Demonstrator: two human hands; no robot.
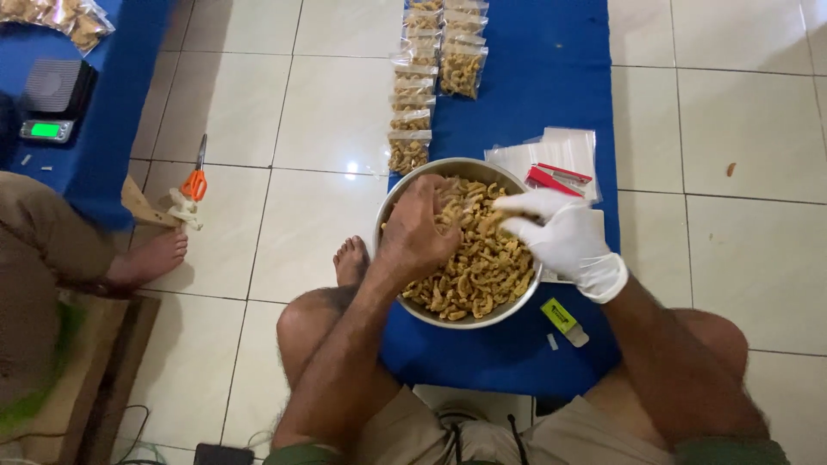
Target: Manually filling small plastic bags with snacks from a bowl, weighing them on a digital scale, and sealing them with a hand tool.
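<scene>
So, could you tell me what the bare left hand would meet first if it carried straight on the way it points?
Most likely the gloved right hand, since the left hand reaches across the snack-filled metal bowl towards it; depth is unclear.

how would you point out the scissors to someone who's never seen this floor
Start at the round metal bowl of fried snacks on the blue mat, then look left across the pale floor tiles. The scissors lie there beside a person's bare foot. Their bright orange handles set them apart.
</scene>
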